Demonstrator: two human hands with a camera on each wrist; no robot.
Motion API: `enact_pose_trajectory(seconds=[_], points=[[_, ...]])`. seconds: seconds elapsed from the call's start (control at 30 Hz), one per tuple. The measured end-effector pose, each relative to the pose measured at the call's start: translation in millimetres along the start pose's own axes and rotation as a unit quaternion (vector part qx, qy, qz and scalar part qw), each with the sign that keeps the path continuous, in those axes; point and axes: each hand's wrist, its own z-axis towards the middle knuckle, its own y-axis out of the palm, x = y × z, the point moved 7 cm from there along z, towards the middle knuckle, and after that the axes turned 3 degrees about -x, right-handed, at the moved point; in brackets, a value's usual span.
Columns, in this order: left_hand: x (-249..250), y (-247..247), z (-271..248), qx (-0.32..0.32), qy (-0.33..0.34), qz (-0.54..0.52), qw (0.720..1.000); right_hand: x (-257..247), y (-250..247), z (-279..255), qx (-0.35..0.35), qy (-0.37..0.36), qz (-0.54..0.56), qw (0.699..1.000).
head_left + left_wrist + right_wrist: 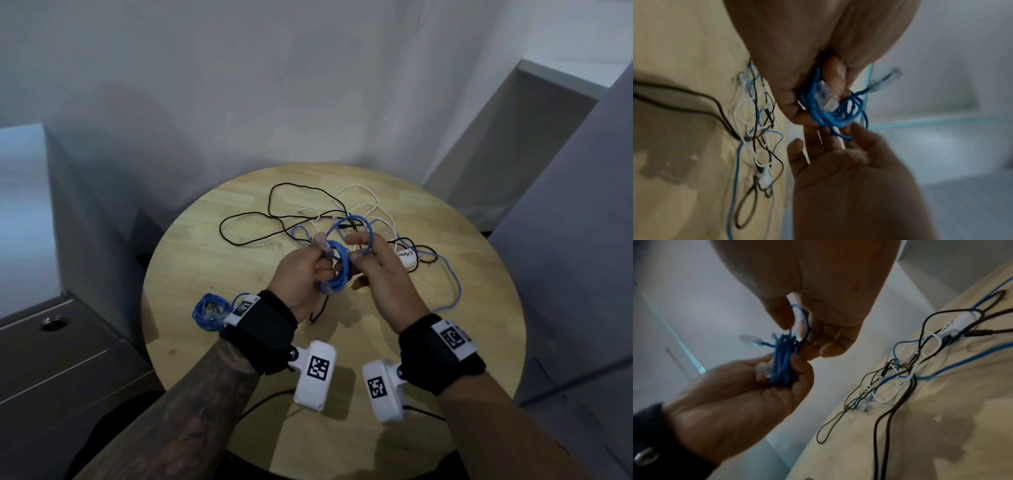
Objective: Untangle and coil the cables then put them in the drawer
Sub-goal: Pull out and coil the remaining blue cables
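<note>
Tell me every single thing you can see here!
Round wooden table: one, light wood, centre.
Coiled blue network cable in the hands: one, blue, clear plugs, held above the table.
Finished blue cable coil: one, blue, table's left edge.
Loose tangled cables: several, black, white and blue, far side of the table.
Small white adapter: one, white, amid the tangle.
Grey drawer cabinet: one, grey, left of the table.
Wrist cameras: two, white, on black straps.
Left hand: grips the coil.
Right hand: pinches a blue loop.
</note>
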Motion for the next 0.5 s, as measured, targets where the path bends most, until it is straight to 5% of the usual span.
enact_pose_trajectory(seconds=[0.17,0.33,0.5], points=[[4,-2,-3,0.038,0.099,0.209,0.972,-4,10,-10,0.045,0.017,-0.001,0.999],[9,11,-10,0.033,0.156,0.271,0.949,-11,-5,-7,0.154,-0.055,-0.015,0.986],[8,16,-15,0.021,0.183,0.302,0.935,-14,-13,-5,0.171,-0.088,-0.095,0.977]])
